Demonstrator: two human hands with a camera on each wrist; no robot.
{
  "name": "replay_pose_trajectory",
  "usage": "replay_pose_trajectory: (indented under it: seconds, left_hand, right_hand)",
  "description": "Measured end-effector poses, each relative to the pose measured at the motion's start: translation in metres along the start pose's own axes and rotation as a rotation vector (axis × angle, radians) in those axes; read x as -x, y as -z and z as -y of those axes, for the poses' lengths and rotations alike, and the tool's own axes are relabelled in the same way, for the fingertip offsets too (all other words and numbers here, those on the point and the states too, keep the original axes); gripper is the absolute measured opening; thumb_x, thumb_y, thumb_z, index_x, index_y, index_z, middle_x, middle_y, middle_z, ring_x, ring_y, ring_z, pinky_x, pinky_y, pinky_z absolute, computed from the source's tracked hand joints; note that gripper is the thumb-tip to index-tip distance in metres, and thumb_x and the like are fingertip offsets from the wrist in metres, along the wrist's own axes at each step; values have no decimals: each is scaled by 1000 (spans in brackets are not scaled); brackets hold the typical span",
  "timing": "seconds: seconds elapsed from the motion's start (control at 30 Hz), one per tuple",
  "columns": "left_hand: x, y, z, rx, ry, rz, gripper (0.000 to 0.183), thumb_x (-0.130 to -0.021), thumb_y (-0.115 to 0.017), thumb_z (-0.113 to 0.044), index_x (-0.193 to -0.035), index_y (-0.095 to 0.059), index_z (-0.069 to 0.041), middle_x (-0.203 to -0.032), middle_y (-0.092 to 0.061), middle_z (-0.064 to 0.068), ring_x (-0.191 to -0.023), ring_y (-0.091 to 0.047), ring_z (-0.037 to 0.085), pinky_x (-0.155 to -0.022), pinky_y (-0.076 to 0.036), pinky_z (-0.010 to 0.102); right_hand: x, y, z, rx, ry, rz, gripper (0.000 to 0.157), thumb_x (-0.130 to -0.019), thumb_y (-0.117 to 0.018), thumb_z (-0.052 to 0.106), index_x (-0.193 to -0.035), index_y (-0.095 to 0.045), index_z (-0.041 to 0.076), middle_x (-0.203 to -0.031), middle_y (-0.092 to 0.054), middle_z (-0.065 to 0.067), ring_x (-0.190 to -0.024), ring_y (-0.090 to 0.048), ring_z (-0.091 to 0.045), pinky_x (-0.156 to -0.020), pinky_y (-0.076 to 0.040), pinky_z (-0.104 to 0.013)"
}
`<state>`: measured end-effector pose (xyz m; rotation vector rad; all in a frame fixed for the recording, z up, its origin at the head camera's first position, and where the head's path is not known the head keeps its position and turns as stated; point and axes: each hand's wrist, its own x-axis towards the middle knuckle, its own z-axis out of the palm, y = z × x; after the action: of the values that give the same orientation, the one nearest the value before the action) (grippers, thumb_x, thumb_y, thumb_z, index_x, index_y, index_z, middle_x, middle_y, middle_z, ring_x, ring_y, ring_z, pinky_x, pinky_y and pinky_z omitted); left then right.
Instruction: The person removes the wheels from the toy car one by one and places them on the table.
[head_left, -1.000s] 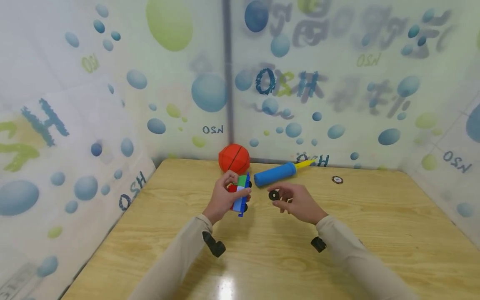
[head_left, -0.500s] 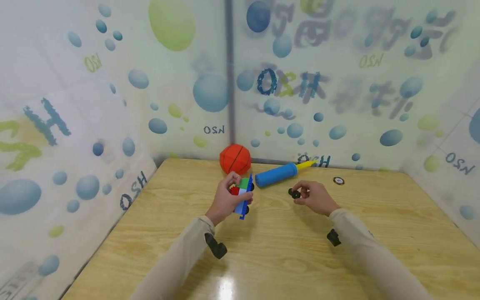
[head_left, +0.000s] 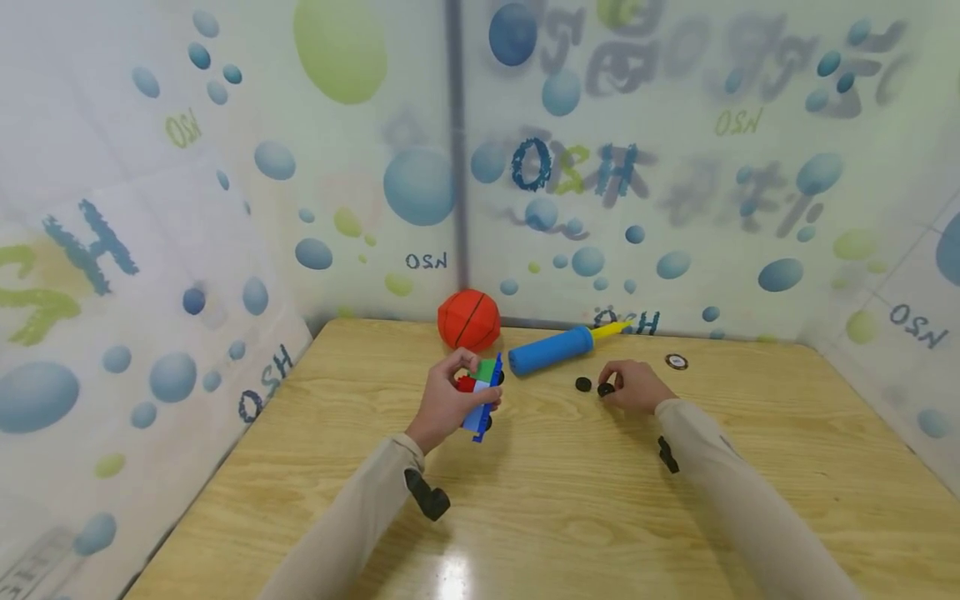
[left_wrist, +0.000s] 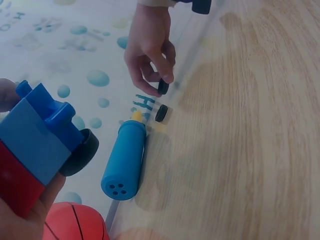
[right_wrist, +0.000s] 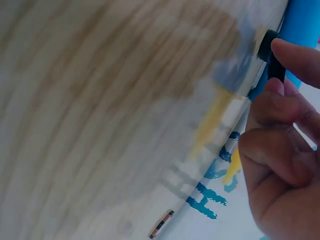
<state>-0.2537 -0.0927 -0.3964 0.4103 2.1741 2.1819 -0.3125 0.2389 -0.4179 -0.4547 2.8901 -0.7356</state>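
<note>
My left hand (head_left: 441, 404) grips a toy block car (head_left: 476, 417) of red, green and blue blocks, held tilted above the table with its black wheels facing right. In the left wrist view its blue end and one black wheel (left_wrist: 81, 152) show up close. Over to the right, my right hand (head_left: 636, 387) pinches a small black wheel (head_left: 606, 389) between thumb and fingers, down at the tabletop. A second black wheel (head_left: 583, 384) lies flat on the wood just left of it. Fingers hide part of the car.
A blue hand pump (head_left: 551, 350) with a yellow nozzle lies behind the hands. Left of it, a red ball (head_left: 468, 320) with black lines sits by the back wall. A round chip (head_left: 677, 362) lies farther right on the wooden table (head_left: 525, 517).
My right hand has moved right and down to the table. One black wheel now lies there, apart from the one in my fingers. The left hand keeps hold of the car, nearly still.
</note>
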Motion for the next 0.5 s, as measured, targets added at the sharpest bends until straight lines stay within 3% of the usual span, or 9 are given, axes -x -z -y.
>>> replay_pose_trajectory:
  seconds: [0.23,0.5]
  left_hand:
    - [-1,0,1,-39,6,-8,34,-84,-76,-2,-93,-47,-17,-105,-64,20,-73,-74,22,-70,-63,40]
    - [-1,0,3,-61,29,-18,33,-84,-77,-2,-91,-49,-18,-106,-62,15,-73,-74,23,-70,-63,38]
  right_hand:
    - [-12,0,-3,-10,-80,25,26,-87,-73,11,-112,-66,6,-92,-67,-14,-77,-59,-23,-70,-50,-34]
    - [-17,0,-4,-13,-102,41,28,-85,-74,10,-112,-67,5,-94,-70,-16,-76,-61,-22,-67,-50,-31]
